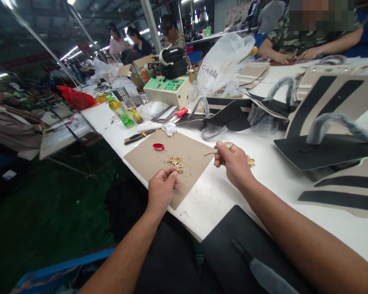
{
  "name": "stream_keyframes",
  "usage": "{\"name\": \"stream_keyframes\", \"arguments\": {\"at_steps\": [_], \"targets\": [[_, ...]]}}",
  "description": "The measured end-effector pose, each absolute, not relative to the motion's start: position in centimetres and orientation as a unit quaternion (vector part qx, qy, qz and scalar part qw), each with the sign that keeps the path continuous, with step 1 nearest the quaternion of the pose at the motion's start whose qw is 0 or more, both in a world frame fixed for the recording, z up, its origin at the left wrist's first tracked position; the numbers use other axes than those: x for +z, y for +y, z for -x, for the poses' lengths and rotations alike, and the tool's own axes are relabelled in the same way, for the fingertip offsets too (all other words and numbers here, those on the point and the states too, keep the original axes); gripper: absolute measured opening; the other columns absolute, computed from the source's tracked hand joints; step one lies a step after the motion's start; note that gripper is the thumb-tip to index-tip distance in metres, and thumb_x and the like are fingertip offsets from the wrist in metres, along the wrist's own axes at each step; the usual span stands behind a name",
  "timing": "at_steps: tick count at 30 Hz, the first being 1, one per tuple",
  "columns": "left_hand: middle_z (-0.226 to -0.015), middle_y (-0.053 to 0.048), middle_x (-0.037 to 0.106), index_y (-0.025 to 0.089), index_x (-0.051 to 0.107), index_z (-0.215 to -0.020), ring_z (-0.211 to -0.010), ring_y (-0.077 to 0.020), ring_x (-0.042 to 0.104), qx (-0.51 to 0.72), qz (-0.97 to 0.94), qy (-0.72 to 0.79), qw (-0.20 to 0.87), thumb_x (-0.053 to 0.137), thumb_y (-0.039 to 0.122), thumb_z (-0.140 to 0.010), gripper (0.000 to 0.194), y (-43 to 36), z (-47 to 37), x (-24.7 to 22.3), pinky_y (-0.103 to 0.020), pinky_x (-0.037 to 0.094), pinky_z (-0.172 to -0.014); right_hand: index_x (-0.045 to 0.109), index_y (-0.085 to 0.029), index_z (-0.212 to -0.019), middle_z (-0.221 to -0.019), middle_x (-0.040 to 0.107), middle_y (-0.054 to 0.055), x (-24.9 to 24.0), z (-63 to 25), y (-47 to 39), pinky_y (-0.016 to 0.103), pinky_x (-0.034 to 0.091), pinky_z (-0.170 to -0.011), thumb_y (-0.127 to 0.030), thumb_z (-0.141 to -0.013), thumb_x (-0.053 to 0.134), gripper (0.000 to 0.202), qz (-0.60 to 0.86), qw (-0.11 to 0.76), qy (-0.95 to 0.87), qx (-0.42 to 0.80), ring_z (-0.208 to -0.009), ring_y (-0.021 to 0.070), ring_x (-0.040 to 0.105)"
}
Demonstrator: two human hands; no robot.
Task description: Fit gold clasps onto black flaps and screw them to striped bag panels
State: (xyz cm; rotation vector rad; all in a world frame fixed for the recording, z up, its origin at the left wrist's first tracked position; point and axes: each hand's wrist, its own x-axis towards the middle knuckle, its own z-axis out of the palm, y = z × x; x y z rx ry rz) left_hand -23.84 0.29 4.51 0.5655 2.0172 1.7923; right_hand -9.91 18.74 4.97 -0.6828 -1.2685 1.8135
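While L hand [162, 188] pinches hdwe [180, 170], R [233, 162] grips tool [215, 151].

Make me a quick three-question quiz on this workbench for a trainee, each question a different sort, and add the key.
1. Which of the person's hands is at the gold metal pieces on the tan sheet?

2. True or false: the red oval object lies on that same sheet.

3. What does the right hand hold?
A) the red oval object
B) a thin tool
C) a plastic bag

Key:
1. The left hand.
2. True.
3. B.
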Motion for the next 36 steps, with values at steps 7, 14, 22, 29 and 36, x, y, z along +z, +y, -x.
{"name": "stream_keyframes", "arguments": {"at_steps": [7, 14, 22, 29, 36], "targets": [[-0.079, -0.003, 0.073, 0.019, 0.078, -0.109, -0.061, -0.0133, 0.060, 0.560, -0.255, 0.780, 0.112, 0.083, 0.036, -0.078, 0.036, 2.0, 26.0, 4.5, -0.023, 0.050, -0.055, 0.063, -0.020, -0.087, -0.064, 0.060, -0.004, 5.6, 8.9, 21.9, 0.022, 0.043, -0.044, -0.058, -0.082, 0.079, 0.041, 0.286, 0.464, -0.467, 0.696, -0.049, 0.0102, 0.055], [-0.106, -0.005, 0.073, 0.025, 0.080, -0.105, -0.076, -0.0165, 0.063, 0.417, -0.535, 0.723, 0.131, 0.075, 0.029, -0.089, 0.017, 6.5, 19.1, 2.9, -0.033, 0.051, -0.082, 0.064, -0.019, -0.086, -0.062, 0.059, -0.004, 6.1, 8.5, 23.0, 0.021, 0.041, -0.043, -0.054, -0.081, 0.080, 0.038, 0.290, 0.492, -0.446, 0.689, -0.048, 0.0095, 0.054], [-0.104, -0.011, 0.070, 0.023, 0.080, -0.098, -0.103, -0.0308, 0.063, 0.211, -0.602, 0.767, 0.073, 0.071, 0.042, -0.092, 0.022, 11.9, 15.7, 1.8, -0.039, 0.050, -0.080, 0.065, -0.019, -0.085, -0.061, 0.059, -0.004, 5.4, 8.8, 22.8, 0.020, 0.042, -0.043, -0.053, -0.081, 0.081, 0.039, 0.290, 0.477, -0.457, 0.692, -0.047, 0.0095, 0.054], [-0.105, -0.010, 0.070, 0.022, 0.079, -0.100, -0.100, -0.0273, 0.065, 0.178, -0.613, 0.767, 0.069, 0.063, 0.032, -0.097, 0.019, 12.7, 15.1, 2.1, -0.036, 0.051, -0.075, 0.066, -0.018, -0.085, -0.062, 0.060, -0.003, 4.9, 8.9, 22.6, 0.020, 0.043, -0.042, -0.050, -0.081, 0.082, 0.037, 0.299, 0.478, -0.456, 0.688, -0.047, 0.0096, 0.055], [-0.086, -0.002, 0.075, 0.021, 0.080, -0.088, -0.067, -0.0116, 0.058, 0.517, -0.408, 0.715, 0.235, 0.075, 0.030, -0.089, 0.010, 7.6, 17.7, 2.5, -0.026, 0.048, -0.069, 0.065, -0.018, -0.084, -0.062, 0.061, -0.003, 4.3, 9.6, 21.3, 0.020, 0.044, -0.044, -0.053, -0.081, 0.082, 0.039, 0.289, 0.447, -0.473, 0.702, -0.047, 0.0099, 0.055]]}}
